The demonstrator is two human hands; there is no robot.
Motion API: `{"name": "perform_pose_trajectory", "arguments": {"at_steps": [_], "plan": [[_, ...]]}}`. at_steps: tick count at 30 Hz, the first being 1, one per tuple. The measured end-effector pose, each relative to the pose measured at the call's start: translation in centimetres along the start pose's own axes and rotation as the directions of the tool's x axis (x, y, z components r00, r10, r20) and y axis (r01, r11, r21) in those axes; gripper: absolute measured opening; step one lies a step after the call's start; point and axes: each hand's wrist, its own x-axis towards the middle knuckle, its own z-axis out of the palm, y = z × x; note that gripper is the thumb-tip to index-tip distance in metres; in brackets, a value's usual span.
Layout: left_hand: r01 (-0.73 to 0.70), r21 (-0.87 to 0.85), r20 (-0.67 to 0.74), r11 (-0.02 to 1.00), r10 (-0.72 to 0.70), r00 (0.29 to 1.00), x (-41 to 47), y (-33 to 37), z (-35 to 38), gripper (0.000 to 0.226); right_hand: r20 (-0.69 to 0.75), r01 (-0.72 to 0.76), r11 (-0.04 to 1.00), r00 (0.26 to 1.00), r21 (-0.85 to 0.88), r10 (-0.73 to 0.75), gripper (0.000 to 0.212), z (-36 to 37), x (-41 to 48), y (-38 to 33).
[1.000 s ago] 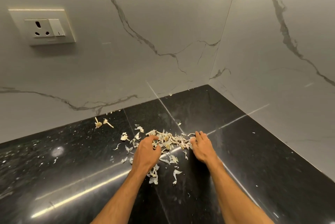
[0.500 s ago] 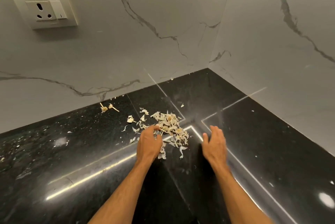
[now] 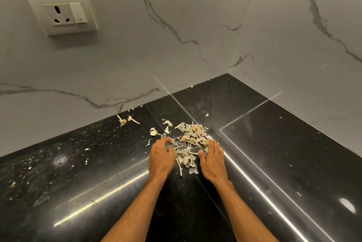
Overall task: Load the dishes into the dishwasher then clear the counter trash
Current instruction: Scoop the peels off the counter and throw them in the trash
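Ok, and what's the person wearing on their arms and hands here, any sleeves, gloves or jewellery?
No gloves: the left hand and right hand are bare, with no ring showing. Both forearms are bare down to the frame's bottom edge, with no sleeve, watch or bracelet in view.

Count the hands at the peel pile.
2. The left hand is at the left edge of the peel pile, the right hand at its right edge, both on the black counter.

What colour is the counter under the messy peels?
The counter is shiny black with tiny pale speckles, clearest in the head view.
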Motion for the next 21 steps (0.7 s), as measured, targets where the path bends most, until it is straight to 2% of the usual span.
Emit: {"name": "perform_pose_trajectory", "arguments": {"at_steps": [3, 7, 9, 14, 21], "plan": [[0.029, -0.009, -0.008, 1.0, -0.029, 1.0, 0.4, -0.9, -0.8, 0.029, 0.023, 0.059, 0.996, 0.998, 0.062, -0.061, 0.064, 0.0, 0.8, -0.6], [0.048, -0.007, -0.031, 0.999, -0.048, 0.998, 1.1, -1.9, -1.3, 0.027, -0.107, 0.066, 0.992, 0.993, 0.111, -0.054, 0.048, -1.8, 2.7, -0.9], [0.044, 0.009, -0.052, 0.999, -0.043, 0.998, 2.0, -2.2, -1.9, 0.028, -0.116, 0.048, 0.994, 0.993, 0.093, -0.037, 0.039, -2.7, 4.5, -0.6], [0.064, 0.114, -0.126, 0.991, -0.049, 0.991, 5.4, -3.1, -4.6, 0.03, 0.026, 0.035, 0.999, 0.999, -0.03, -0.034, 0.05, -3.4, 10.0, -0.2], [0.112, 0.256, -0.083, 0.96, -0.094, 0.992, 11.6, -6.2, -6.9, 0.055, 0.052, 0.062, 0.998, 0.997, -0.03, -0.06, 0.051, -2.3, 14.9, -1.9]]}}
